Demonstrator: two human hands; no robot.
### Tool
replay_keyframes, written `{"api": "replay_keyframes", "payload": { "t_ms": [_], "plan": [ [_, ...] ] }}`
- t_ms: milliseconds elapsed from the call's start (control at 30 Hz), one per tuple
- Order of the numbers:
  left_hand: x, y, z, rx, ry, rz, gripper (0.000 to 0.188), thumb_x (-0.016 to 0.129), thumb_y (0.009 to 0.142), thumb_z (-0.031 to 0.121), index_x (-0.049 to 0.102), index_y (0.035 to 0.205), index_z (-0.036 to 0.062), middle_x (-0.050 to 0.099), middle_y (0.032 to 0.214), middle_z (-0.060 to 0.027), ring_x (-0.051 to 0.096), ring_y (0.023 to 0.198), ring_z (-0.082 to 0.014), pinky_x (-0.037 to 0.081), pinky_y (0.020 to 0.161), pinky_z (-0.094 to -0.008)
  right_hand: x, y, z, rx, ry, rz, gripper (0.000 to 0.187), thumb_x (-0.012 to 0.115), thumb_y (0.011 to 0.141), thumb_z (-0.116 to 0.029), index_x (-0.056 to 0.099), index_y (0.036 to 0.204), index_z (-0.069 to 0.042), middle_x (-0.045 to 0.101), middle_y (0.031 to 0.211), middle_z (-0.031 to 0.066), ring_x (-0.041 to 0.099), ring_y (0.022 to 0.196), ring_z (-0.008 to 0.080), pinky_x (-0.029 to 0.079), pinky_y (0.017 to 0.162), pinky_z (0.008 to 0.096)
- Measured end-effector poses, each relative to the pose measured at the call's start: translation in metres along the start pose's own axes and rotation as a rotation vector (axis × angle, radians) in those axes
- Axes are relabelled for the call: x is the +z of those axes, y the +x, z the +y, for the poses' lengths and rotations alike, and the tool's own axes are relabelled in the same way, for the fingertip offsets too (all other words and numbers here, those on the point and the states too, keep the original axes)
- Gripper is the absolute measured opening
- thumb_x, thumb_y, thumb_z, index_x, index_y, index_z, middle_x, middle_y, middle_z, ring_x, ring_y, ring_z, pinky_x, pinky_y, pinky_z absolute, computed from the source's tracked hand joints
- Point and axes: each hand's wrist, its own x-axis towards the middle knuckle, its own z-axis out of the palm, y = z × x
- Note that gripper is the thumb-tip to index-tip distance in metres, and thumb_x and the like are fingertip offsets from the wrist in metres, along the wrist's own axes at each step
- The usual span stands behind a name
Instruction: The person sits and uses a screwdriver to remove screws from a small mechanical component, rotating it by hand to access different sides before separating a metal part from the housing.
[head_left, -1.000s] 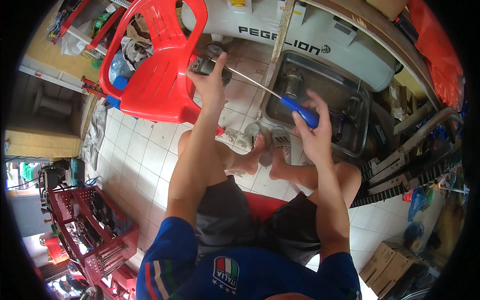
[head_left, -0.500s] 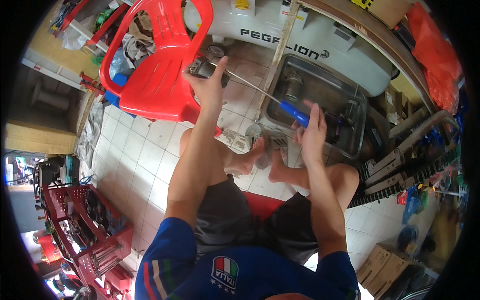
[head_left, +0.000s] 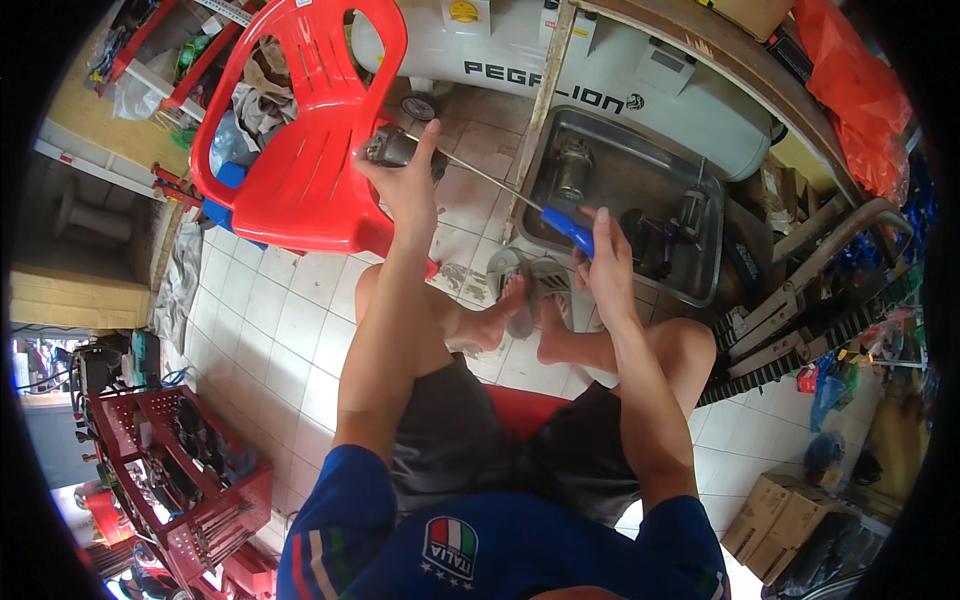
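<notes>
In front of the red chair's seat, my left hand (head_left: 408, 195) grips a grey metal cylindrical part (head_left: 392, 149), its thumb raised along the near side. My right hand (head_left: 610, 270) is closed around the blue handle of a long-shafted screwdriver (head_left: 568, 230), with the index finger reaching along the handle. The thin shaft slants up and left to the part, where my left hand and thumb hide how the tip meets it. Both hands are held up above the tiled floor, in front of my knees.
Beyond my right hand, a metal tray (head_left: 716, 245) holds a metal cylinder (head_left: 573, 170) and several dark parts. The red plastic chair (head_left: 300, 200) stands at left. A white tank (head_left: 440, 45) lies behind. A red tool cart (head_left: 200, 510) is at lower left, cardboard boxes (head_left: 775, 525) lower right.
The whole view has shifted slightly, so the chair, tray and hands appear a little farther left. My right hand and the screwdriver have moved slightly left; both grips look the same.
</notes>
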Motion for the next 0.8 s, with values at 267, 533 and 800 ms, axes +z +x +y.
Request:
{"api": "replay_keyframes", "payload": {
  "t_ms": [267,533,800],
  "plan": [
    [-0.005,0.000,0.009,-0.106,-0.107,-0.012,0.092,0.092,0.072,0.026,0.031,0.137,0.0007,0.046,0.125,-0.0131,0.050,0.112,-0.0205,0.044,0.096,-0.0346,0.019,-0.012,-0.012,-0.614,-0.180,0.051,0.048,0.066,0.097,-0.024,0.050,0.140,-0.011,0.060,0.099,0.0043,0.055,0.070,0.0054,0.044,0.053,0.0203],
    [0.000,-0.007,0.004,-0.033,0.048,0.011,0.089,0.093,0.071,0.019,0.032,0.133,0.0016,0.051,0.111,-0.0112,0.057,0.096,-0.0161,0.052,0.084,-0.0310,0.000,-0.002,0.000,-0.144,-0.031,0.100,0.047,0.052,0.105,-0.037,0.046,0.141,-0.008,0.062,0.089,0.0068,0.044,0.054,0.0061,0.037,0.047,0.0231],
    [0.001,-0.005,0.005,-0.069,-0.066,0.000,0.091,0.093,0.071,0.020,0.031,0.134,0.0001,0.049,0.112,-0.0113,0.055,0.099,-0.0165,0.050,0.086,-0.0314,0.008,-0.015,-0.027,-0.401,0.027,0.076,0.052,0.061,0.101,-0.025,0.039,0.146,-0.010,0.057,0.107,0.0085,0.052,0.057,0.0077,0.044,0.049,0.0234]
  ]
}}
